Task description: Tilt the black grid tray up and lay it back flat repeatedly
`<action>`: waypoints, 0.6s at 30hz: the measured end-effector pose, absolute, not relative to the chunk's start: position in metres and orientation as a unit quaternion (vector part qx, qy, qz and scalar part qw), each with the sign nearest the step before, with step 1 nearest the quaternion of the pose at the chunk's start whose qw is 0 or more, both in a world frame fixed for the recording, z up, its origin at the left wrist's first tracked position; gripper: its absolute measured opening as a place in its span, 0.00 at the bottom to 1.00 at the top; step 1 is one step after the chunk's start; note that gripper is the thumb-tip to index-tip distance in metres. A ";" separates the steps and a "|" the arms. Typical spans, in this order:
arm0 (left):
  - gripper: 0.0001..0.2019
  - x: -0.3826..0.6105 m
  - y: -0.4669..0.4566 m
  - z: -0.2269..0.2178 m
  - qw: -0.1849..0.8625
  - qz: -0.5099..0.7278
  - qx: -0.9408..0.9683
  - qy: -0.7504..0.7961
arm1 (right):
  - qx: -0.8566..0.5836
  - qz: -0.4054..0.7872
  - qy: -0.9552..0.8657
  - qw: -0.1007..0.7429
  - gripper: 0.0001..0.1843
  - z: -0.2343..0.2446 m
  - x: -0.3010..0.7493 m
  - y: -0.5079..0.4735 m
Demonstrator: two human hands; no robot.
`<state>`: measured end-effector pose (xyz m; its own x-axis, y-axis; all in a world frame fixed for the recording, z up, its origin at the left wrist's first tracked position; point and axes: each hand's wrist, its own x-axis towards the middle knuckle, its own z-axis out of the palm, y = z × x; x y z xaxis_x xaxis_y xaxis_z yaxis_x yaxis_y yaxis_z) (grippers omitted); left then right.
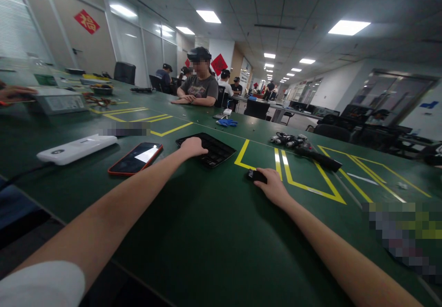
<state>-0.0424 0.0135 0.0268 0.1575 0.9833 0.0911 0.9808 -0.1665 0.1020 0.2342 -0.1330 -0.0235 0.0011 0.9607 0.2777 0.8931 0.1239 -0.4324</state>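
A flat black tray (219, 153) with small compartments lies on the green table in front of me. Over its left part is my left hand (193, 147), fingers curled down and closed on the tray, thumb toward the right; the fingertips are hidden. To the right of the tray, my right hand (272, 185) grips a small black block-like object (256, 175) close to the tabletop, beside a yellow tape line. Its exact kind does not show. An orange-edged phone (136, 158) lies left of the tray.
A white power strip (78, 149) with a cable is at left, near a grey-white box (60, 101) with another person's hand beside it. Dark cylindrical parts (290, 140) and a black bar (319, 159) lie at right. Across the table (193, 233) sits a person (200, 83) near a blue glove (226, 123).
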 end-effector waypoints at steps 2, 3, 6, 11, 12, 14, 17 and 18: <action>0.22 -0.043 0.011 0.022 0.013 0.083 0.771 0.632 | -0.656 0.059 -0.703 0.270 0.23 -0.027 0.235 -0.129; 0.22 -0.041 0.007 0.019 0.024 0.103 0.778 0.619 | -0.654 0.059 -0.701 0.279 0.23 -0.028 0.236 -0.127; 0.21 -0.027 -0.013 0.007 0.100 0.200 0.798 0.559 | -0.638 0.096 -0.689 0.331 0.23 -0.030 0.234 -0.124; 0.21 0.008 -0.060 -0.007 0.229 0.281 0.832 0.421 | -0.507 0.246 -0.685 0.461 0.20 -0.031 0.220 -0.130; 0.21 0.012 -0.067 -0.008 0.248 0.283 0.837 0.396 | -0.488 0.261 -0.687 0.471 0.20 -0.031 0.218 -0.133; 0.21 0.017 -0.078 -0.009 0.281 0.284 0.843 0.360 | -0.475 0.277 -0.688 0.473 0.20 -0.031 0.217 -0.137; 0.21 0.015 -0.086 -0.009 0.306 0.282 0.844 0.338 | -0.478 0.253 -0.717 0.439 0.19 -0.031 0.220 -0.142; 0.21 0.013 -0.087 -0.009 0.305 0.279 0.847 0.334 | -0.481 0.228 -0.735 0.421 0.20 -0.030 0.222 -0.143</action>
<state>0.0133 -0.0874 -0.0087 0.6213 0.7361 0.2685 0.3953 -0.5903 0.7037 0.2216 -0.1429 -0.0303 -0.1835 0.8985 0.3987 0.5146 0.4334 -0.7399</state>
